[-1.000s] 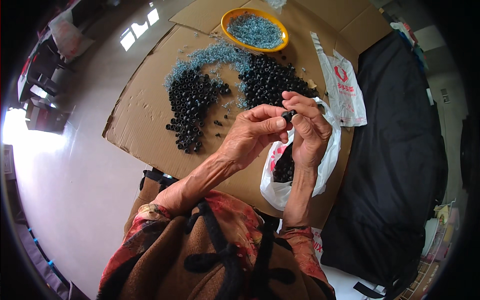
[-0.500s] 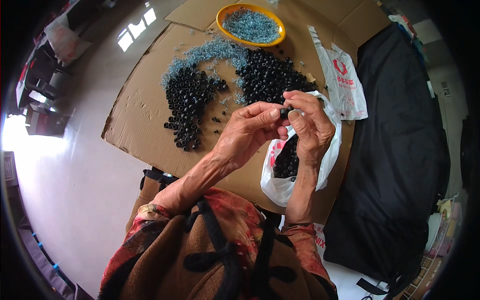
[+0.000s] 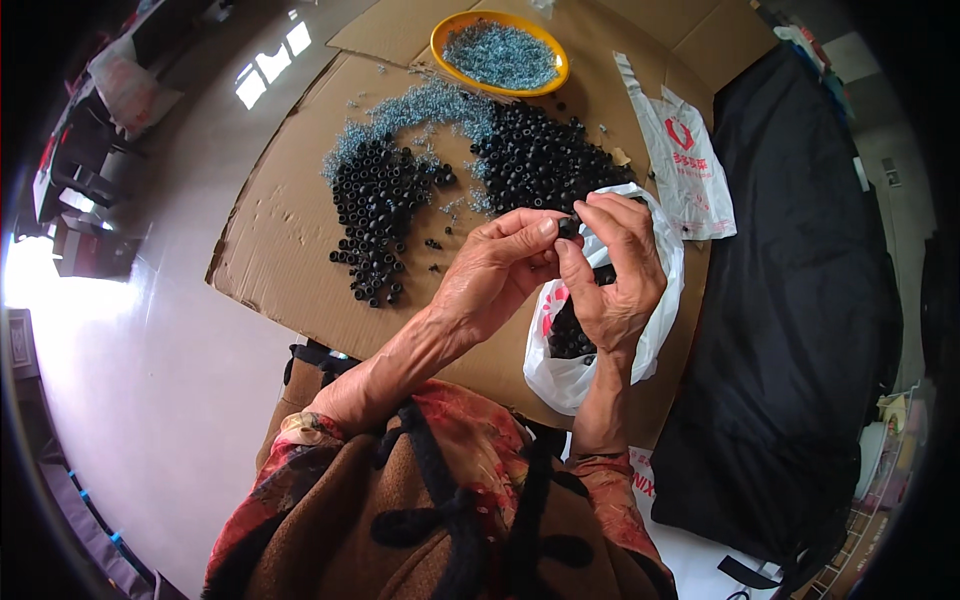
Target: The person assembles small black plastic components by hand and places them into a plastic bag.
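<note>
Above the mouth of a white plastic bag (image 3: 662, 310), my hands meet over a small black plastic cap (image 3: 568, 228). My left hand (image 3: 490, 262) pinches it between thumb and fingers. The thumb and fingertips of my right hand (image 3: 622, 275) close on it from the other side. Anything finer between the fingertips is too small to make out. Many similar black caps (image 3: 566, 335) lie inside the bag, partly hidden by my right hand. Beyond my hands are two heaps of black caps, a left heap (image 3: 370, 200) with hollow ends showing and a right heap (image 3: 545, 150).
Small silvery-blue screws (image 3: 425, 105) are strewn behind the heaps. More fill a yellow bowl (image 3: 437, 48) at the far edge. All rest on a cardboard sheet (image 3: 270, 225). A flat white bag (image 3: 690, 170) lies far right, beside a large black cover (image 3: 790, 300).
My right thumb and fingers have shifted slightly left and closer around the cap. My left hand stays almost in place, and the heaps look unchanged.
</note>
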Action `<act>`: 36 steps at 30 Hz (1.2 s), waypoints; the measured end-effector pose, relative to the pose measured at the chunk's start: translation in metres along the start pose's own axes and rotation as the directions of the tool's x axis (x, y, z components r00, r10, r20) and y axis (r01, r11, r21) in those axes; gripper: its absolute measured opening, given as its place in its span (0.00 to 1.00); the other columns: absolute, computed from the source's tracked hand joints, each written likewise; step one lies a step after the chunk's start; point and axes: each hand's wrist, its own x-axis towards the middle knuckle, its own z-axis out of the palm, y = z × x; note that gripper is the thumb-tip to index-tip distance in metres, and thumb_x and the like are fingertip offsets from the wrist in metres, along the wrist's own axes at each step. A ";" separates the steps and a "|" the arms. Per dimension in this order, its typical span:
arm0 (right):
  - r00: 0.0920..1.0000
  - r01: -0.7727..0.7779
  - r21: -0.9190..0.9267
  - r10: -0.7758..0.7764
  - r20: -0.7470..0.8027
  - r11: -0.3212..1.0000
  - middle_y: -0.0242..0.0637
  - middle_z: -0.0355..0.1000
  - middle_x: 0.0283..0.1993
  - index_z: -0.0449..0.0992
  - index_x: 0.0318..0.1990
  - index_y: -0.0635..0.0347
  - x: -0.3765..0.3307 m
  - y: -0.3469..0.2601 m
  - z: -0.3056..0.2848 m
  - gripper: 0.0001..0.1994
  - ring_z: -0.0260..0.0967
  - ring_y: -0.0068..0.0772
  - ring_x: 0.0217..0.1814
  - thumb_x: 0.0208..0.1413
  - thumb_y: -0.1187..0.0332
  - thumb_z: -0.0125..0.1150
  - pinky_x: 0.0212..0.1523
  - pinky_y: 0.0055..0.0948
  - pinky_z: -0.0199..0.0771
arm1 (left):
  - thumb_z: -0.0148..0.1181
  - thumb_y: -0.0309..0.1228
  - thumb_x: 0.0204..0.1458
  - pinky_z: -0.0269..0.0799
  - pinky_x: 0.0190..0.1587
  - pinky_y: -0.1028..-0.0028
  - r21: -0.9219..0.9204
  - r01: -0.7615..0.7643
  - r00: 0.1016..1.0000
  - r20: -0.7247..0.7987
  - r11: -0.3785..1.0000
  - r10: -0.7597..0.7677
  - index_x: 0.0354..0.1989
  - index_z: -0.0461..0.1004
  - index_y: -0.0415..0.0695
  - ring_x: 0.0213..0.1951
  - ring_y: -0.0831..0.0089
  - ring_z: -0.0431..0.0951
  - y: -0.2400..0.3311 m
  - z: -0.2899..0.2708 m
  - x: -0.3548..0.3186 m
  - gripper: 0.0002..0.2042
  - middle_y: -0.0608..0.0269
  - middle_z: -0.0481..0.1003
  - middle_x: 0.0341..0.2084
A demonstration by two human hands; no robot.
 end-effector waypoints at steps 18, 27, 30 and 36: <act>0.999 0.047 -0.019 -0.047 0.001 0.999 0.42 0.70 0.37 0.73 0.38 0.67 -0.009 0.013 0.010 0.13 0.69 0.43 0.41 0.40 0.80 0.59 0.43 0.35 0.70 | 0.52 0.26 0.53 0.68 0.45 0.73 -0.050 -0.016 0.999 -0.043 0.999 0.013 0.38 0.70 0.37 0.35 0.76 0.72 -0.007 -0.007 0.009 0.07 0.62 0.72 0.32; 0.997 0.079 0.001 -0.079 -0.018 0.997 0.44 0.69 0.35 0.72 0.36 0.69 -0.024 0.026 0.013 0.11 0.68 0.44 0.39 0.41 0.80 0.58 0.42 0.37 0.70 | 0.52 0.25 0.53 0.68 0.44 0.73 -0.014 0.013 0.997 -0.082 1.000 -0.015 0.36 0.70 0.37 0.35 0.75 0.72 -0.016 -0.012 0.013 0.05 0.63 0.72 0.32; 0.999 -0.032 -0.057 0.032 -0.001 0.998 0.44 0.69 0.35 0.72 0.36 0.67 -0.034 0.030 0.010 0.11 0.68 0.44 0.37 0.41 0.79 0.58 0.40 0.36 0.70 | 0.54 0.27 0.52 0.70 0.40 0.74 0.118 0.026 0.989 -0.145 0.993 -0.009 0.37 0.71 0.37 0.33 0.76 0.72 -0.027 -0.019 0.017 0.07 0.64 0.73 0.31; 0.960 -0.230 -0.325 0.269 0.078 0.917 0.44 0.69 0.34 0.72 0.34 0.65 -0.103 0.057 -0.018 0.10 0.67 0.45 0.37 0.39 0.76 0.60 0.42 0.40 0.65 | 0.57 0.31 0.50 0.70 0.40 0.77 0.533 0.115 0.964 -0.265 0.838 0.036 0.39 0.73 0.37 0.31 0.77 0.73 -0.023 -0.046 0.006 0.12 0.62 0.75 0.32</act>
